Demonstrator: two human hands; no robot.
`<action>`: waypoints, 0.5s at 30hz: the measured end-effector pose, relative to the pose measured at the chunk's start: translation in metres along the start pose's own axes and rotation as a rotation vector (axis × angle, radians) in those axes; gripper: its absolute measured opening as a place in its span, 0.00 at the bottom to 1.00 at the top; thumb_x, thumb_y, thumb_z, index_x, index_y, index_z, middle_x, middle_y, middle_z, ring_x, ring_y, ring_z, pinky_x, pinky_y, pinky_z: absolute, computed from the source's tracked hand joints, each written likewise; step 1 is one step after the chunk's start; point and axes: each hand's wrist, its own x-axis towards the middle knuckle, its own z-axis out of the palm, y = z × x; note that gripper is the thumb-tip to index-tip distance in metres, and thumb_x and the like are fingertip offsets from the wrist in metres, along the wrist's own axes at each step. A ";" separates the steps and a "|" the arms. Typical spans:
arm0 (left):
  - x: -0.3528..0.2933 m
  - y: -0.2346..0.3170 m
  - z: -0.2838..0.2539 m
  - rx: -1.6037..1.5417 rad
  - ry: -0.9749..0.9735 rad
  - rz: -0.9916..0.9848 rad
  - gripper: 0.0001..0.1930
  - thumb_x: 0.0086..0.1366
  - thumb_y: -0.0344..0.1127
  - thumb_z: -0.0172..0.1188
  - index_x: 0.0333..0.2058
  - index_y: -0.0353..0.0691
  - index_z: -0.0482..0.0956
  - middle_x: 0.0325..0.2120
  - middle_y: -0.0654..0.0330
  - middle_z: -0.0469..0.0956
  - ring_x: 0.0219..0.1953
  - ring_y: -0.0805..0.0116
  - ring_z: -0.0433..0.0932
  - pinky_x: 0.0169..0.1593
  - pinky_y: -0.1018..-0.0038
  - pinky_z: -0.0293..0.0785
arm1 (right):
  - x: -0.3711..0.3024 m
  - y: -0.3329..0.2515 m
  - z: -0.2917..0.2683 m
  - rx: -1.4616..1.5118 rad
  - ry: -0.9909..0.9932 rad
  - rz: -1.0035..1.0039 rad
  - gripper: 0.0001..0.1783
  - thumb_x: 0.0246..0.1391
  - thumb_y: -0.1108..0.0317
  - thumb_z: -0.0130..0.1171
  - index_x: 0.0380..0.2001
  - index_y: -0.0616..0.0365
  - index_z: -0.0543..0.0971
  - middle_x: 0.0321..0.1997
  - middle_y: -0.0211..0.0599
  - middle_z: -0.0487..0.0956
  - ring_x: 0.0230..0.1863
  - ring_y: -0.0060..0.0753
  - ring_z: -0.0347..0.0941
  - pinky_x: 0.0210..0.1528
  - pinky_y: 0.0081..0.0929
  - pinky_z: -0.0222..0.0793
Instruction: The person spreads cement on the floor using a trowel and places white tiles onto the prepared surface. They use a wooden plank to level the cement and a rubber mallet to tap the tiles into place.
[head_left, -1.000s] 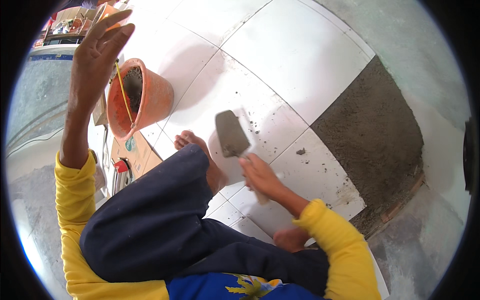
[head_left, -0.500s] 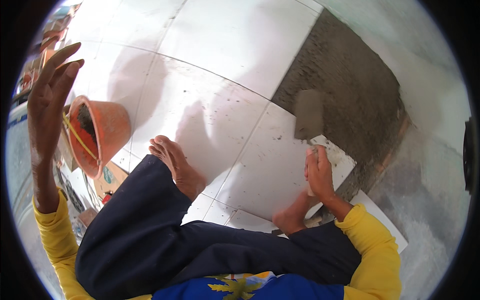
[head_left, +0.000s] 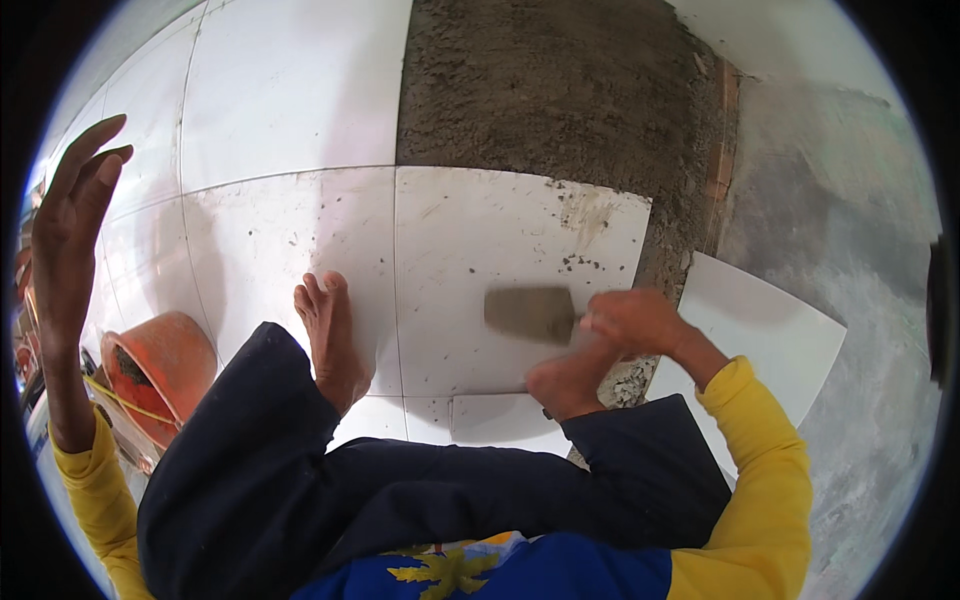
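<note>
My right hand (head_left: 632, 322) is closed round the handle of a trowel (head_left: 530, 313). The flat, mortar-stained blade points left, over a white floor tile (head_left: 460, 240) beside my right foot. Its handle is mostly covered by my fingers. Past that tile's far edge spreads a bed of wet grey mortar (head_left: 550, 90). My left hand (head_left: 78, 210) is raised at the far left, fingers extended and slightly curved, with nothing in it. Below and to the right of that hand is an orange bucket (head_left: 172, 360), tilted, with grey mortar inside.
A loose white tile (head_left: 755, 340) lies at the right beside my right forearm. Grey wall or floor surface (head_left: 830, 210) borders the mortar on the right. Crumbs of mortar are scattered on the laid tiles. My bare feet (head_left: 335, 340) rest on them.
The trowel has moved from the mortar edge back over the tile near my right foot, its blade turned to point left. My view has swung right; my left hand stays raised.
</note>
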 end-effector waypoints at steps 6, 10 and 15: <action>0.039 0.039 0.003 -0.154 -0.049 0.058 0.26 0.78 0.53 0.57 0.64 0.42 0.76 0.61 0.52 0.79 0.61 0.58 0.81 0.67 0.58 0.75 | -0.003 0.054 -0.019 0.014 0.363 0.245 0.18 0.71 0.51 0.53 0.47 0.56 0.78 0.44 0.42 0.83 0.44 0.58 0.81 0.42 0.50 0.78; 0.080 0.073 0.010 -0.260 -0.047 0.110 0.26 0.77 0.53 0.59 0.60 0.37 0.79 0.55 0.50 0.82 0.58 0.58 0.83 0.63 0.62 0.77 | 0.006 0.014 -0.014 -0.172 0.540 0.142 0.17 0.71 0.53 0.54 0.48 0.56 0.77 0.44 0.42 0.83 0.43 0.57 0.81 0.38 0.52 0.78; 0.101 0.105 0.006 -0.644 -0.264 0.410 0.21 0.77 0.43 0.58 0.57 0.31 0.79 0.51 0.48 0.81 0.52 0.56 0.81 0.59 0.61 0.76 | 0.022 0.024 0.019 -0.164 0.791 0.469 0.17 0.73 0.52 0.51 0.46 0.54 0.77 0.34 0.40 0.81 0.36 0.47 0.82 0.30 0.45 0.78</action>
